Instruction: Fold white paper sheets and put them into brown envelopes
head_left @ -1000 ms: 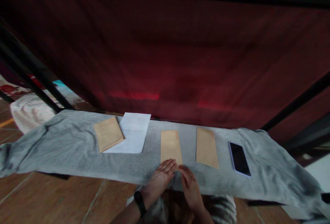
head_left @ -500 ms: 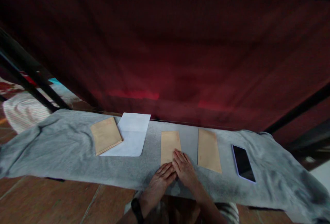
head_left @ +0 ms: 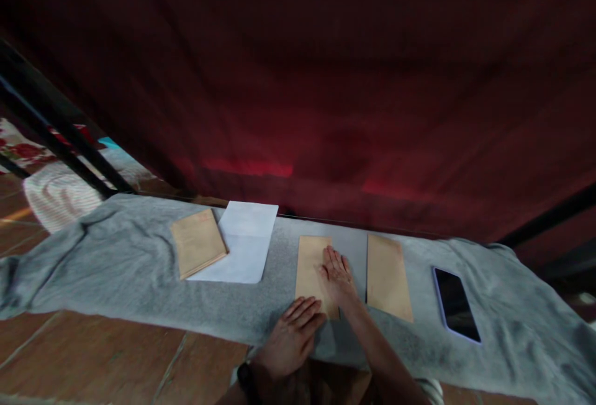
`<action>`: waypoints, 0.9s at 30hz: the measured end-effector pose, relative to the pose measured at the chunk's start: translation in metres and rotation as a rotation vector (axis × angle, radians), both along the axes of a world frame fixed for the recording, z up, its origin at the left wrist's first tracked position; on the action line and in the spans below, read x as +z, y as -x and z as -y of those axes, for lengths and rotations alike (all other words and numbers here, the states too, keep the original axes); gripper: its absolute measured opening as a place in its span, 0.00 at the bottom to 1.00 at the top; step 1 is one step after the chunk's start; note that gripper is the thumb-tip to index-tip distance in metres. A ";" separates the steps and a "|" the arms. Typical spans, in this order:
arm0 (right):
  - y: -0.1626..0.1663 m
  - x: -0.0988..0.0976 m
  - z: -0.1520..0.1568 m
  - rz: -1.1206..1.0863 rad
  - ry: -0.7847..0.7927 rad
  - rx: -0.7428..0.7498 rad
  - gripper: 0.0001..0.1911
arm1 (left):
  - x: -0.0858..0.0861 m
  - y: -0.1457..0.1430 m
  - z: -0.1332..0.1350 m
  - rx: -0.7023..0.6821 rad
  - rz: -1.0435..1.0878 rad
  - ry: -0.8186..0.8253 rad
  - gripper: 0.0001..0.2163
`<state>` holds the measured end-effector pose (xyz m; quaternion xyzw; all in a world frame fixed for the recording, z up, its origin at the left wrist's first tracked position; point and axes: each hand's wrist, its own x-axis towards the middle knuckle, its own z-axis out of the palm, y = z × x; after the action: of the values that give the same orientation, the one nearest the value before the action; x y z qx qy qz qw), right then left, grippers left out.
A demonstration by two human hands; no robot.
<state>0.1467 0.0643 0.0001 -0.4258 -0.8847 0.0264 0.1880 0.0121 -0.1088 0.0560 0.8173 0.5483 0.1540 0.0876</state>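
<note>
Left hand (head_left: 291, 336) lies nearest, open and flat, palm down on the grey cloth (head_left: 116, 268), fingertips touching the near end of the middle envelope (head_left: 310, 262); same spot as half a second ago. Right hand (head_left: 338, 277) is now farther up that envelope than before, open, fingers spread, pressing flat on its right half and gripping nothing. Black watch (head_left: 246, 375) sits on the left wrist. The middle envelope lies lengthwise at the cloth's centre; contents cannot be told. Just to its right is a second envelope (head_left: 388, 276), then a phone (head_left: 455, 304), screen dark. Farther left, a third envelope (head_left: 198, 242) overlaps a white sheet (head_left: 246, 250). Red curtain (head_left: 326, 82) hangs behind.
</note>
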 end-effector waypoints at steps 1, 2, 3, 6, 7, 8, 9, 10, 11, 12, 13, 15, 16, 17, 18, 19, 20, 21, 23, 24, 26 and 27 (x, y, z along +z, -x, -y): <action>-0.004 0.001 0.008 -0.002 -0.005 0.017 0.28 | 0.002 0.000 0.001 -0.003 0.002 -0.001 0.25; -0.009 0.002 0.016 -0.007 -0.011 0.040 0.28 | 0.003 -0.001 0.002 -0.004 0.004 -0.004 0.24; -0.015 0.003 0.025 -0.014 -0.018 0.066 0.28 | 0.005 -0.001 0.002 -0.004 0.007 -0.007 0.24; -0.033 0.010 0.053 -0.025 -0.037 0.132 0.28 | 0.009 -0.003 0.001 0.005 0.028 -0.022 0.22; -0.039 0.012 0.062 -0.023 -0.038 0.150 0.28 | 0.009 -0.003 0.000 0.009 0.035 -0.026 0.22; -0.044 0.014 0.071 -0.026 -0.040 0.162 0.28 | 0.009 -0.004 0.000 0.016 0.042 -0.030 0.21; -0.049 0.016 0.080 -0.026 -0.040 0.174 0.28 | 0.009 -0.005 -0.001 0.026 0.048 -0.036 0.20; -0.054 0.017 0.087 -0.029 -0.041 0.175 0.28 | 0.007 -0.005 -0.002 0.041 0.053 -0.044 0.20; -0.059 0.018 0.095 -0.028 -0.044 0.179 0.27 | 0.005 -0.006 -0.003 0.058 0.056 -0.054 0.20; -0.064 0.019 0.101 -0.021 -0.050 0.190 0.27 | 0.003 -0.007 -0.003 0.082 0.058 -0.068 0.20; -0.068 0.019 0.107 -0.013 -0.062 0.205 0.28 | -0.001 -0.008 -0.005 0.107 0.055 -0.085 0.20; -0.075 0.019 0.116 0.002 -0.099 0.243 0.28 | -0.009 -0.009 -0.009 0.154 0.030 -0.120 0.20; -0.077 0.019 0.119 0.005 -0.119 0.254 0.29 | -0.013 -0.010 -0.013 0.169 0.009 -0.135 0.20; -0.079 0.018 0.121 0.003 -0.138 0.259 0.29 | -0.017 -0.011 -0.018 0.178 -0.016 -0.147 0.20; -0.080 0.017 0.123 -0.004 -0.155 0.257 0.29 | -0.021 -0.012 -0.025 0.183 -0.041 -0.156 0.20; -0.080 0.017 0.124 -0.015 -0.169 0.247 0.29 | -0.025 -0.014 -0.032 0.183 -0.065 -0.159 0.21; -0.080 0.016 0.125 -0.027 -0.176 0.235 0.28 | -0.028 -0.015 -0.041 0.186 -0.085 -0.157 0.22; -0.080 0.016 0.125 -0.036 -0.178 0.228 0.28 | -0.031 -0.017 -0.051 0.194 -0.101 -0.150 0.23; -0.080 0.017 0.125 -0.044 -0.167 0.232 0.28 | -0.036 -0.020 -0.073 0.219 -0.123 -0.128 0.24; -0.080 0.018 0.125 -0.039 -0.155 0.240 0.28 | -0.037 -0.020 -0.084 0.232 -0.132 -0.115 0.25; -0.080 0.021 0.125 -0.026 -0.129 0.252 0.29 | -0.039 -0.021 -0.105 0.261 -0.144 -0.097 0.26; -0.080 0.022 0.126 -0.022 -0.117 0.249 0.29 | -0.040 -0.020 -0.115 0.276 -0.148 -0.091 0.26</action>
<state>0.2269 -0.0616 0.0222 -0.3009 -0.9286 0.0027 0.2172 0.0323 0.0058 0.0163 0.7464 0.6529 0.1284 -0.0120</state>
